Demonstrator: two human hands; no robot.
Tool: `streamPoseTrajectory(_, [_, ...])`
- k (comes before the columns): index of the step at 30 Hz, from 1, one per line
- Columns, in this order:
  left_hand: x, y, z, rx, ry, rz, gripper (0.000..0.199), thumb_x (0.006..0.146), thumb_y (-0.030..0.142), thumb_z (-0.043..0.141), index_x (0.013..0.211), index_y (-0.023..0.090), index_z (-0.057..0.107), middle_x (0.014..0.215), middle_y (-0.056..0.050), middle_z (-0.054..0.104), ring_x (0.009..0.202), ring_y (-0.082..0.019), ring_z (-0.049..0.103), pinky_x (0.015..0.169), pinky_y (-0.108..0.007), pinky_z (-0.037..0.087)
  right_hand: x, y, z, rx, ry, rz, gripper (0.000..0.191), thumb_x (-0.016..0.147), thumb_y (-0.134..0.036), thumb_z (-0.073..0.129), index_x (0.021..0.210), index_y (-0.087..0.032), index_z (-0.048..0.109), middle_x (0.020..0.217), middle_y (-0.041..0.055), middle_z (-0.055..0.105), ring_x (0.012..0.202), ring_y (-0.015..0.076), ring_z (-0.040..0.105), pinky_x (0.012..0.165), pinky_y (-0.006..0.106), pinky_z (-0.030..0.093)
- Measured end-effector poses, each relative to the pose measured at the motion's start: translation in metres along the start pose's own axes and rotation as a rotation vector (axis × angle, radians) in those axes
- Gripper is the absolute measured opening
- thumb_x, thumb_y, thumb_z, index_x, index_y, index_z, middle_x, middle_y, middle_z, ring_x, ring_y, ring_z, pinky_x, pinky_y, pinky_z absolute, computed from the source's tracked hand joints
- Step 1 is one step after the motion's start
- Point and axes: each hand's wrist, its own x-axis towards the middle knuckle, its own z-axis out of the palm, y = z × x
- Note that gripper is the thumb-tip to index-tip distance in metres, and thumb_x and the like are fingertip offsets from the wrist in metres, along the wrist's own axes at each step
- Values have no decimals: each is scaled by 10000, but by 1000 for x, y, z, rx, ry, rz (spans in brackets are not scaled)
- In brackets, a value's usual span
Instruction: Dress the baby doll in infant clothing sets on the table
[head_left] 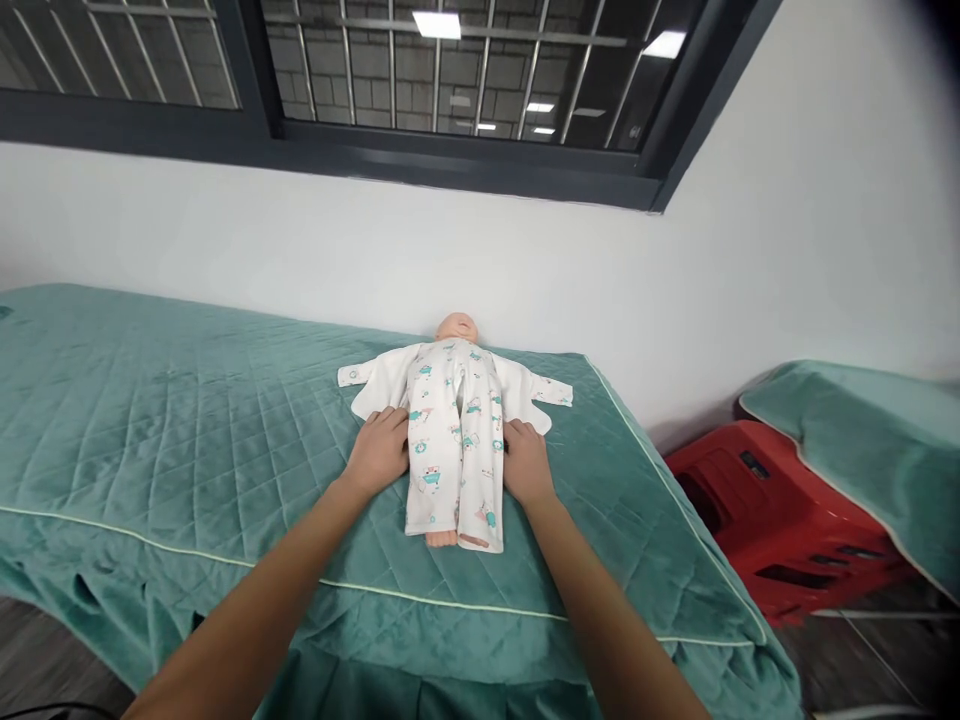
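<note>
A baby doll (456,326) lies on its back with its head by the wall. White printed baby pants (435,450) cover its front from chest to ankles, and its toes show below one leg. Beneath them a white baby shirt (379,378) is spread open, sleeves out to both sides. My left hand (381,448) is closed at the left edge of the pants, over the shirt's lower hem. At the opposite edge my right hand (526,458) is closed too, its fingers curled against the pants. The fingertips of both hands are partly hidden.
A green quilted bedspread (225,420) with pale piping covers the bed. Behind it rises a white wall (262,240) with a dark-framed, barred window (465,160). On the right stand red plastic stools (780,520) and another green-covered surface (870,430).
</note>
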Motion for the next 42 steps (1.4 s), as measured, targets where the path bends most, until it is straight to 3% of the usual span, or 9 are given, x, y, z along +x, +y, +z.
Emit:
streamPoseTrajectory(4, [-13,5,-4,-32,37,-36,126,890,194,541,868,198,665,919,-81,608,885,-256,533,768,-402,426,-1,-1,-2,-4,-2,-42,205,975,-247,459,975,-195,657,1022,77,647,975,235,524,840,338,337])
streamPoseTrajectory(9, [-13,5,-3,-61,-9,-24,146,879,182,544,900,208,686,962,-93,605,965,-273,528,802,-410,432,-2,-2,-2,17,-50,-164,230,978,-249,448,1024,-192,666,1070,78,649,1007,229,519,903,341,336])
streamPoseTrajectory(16, [-8,1,1,-124,-25,61,206,867,207,574,1037,182,688,1095,-126,633,1044,-293,527,858,-432,440,-1,-3,-1,28,-69,-152,225,961,-219,458,974,-160,675,1003,81,682,960,218,551,931,336,332])
streamPoseTrajectory(23, [6,-9,7,-190,-45,120,323,846,223,592,1158,176,660,1137,-138,645,1083,-299,553,934,-447,442,0,-3,-1,7,-78,-141,258,949,-184,441,837,-148,670,889,104,691,908,231,555,858,334,343])
streamPoseTrajectory(32, [6,-10,8,-89,-21,139,144,861,205,585,891,177,723,920,-124,673,952,-279,582,835,-417,456,0,-3,-1,13,-78,-138,257,957,-184,438,851,-151,669,935,97,686,882,215,551,831,326,345])
streamPoseTrajectory(36, [-4,-8,7,-204,85,85,206,898,195,533,914,208,738,1002,-101,672,996,-248,576,846,-395,462,-1,-2,0,29,-70,-127,254,957,-193,440,853,-152,668,927,100,689,901,217,562,826,319,346])
streamPoseTrajectory(42, [-9,-10,8,-302,121,-8,224,856,153,509,847,216,725,1094,-77,673,1091,-243,565,918,-402,458,1,0,2,88,-48,-96,218,914,-202,484,812,-153,671,885,100,708,866,219,589,805,317,349])
